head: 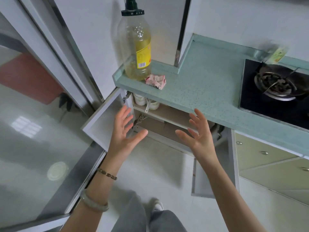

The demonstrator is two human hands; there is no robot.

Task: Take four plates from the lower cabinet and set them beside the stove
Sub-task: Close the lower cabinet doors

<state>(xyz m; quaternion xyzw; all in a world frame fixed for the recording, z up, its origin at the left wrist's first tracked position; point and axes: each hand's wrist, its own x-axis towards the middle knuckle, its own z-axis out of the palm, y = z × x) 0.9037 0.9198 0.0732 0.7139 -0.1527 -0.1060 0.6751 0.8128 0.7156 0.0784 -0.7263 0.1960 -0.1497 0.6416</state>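
Head: left hand (124, 133), right hand (199, 138) fingers (200, 117) spread before open cabinet (167, 116); bottle (136, 47), rag (155, 81) on counter (209, 81).

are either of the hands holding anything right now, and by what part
Nothing is held. The left hand and right hand are both open and empty in front of the open lower cabinet.

cabinet interior (158, 128): mostly hidden under countertop (200, 81) | stove (274, 91): cut by right edge
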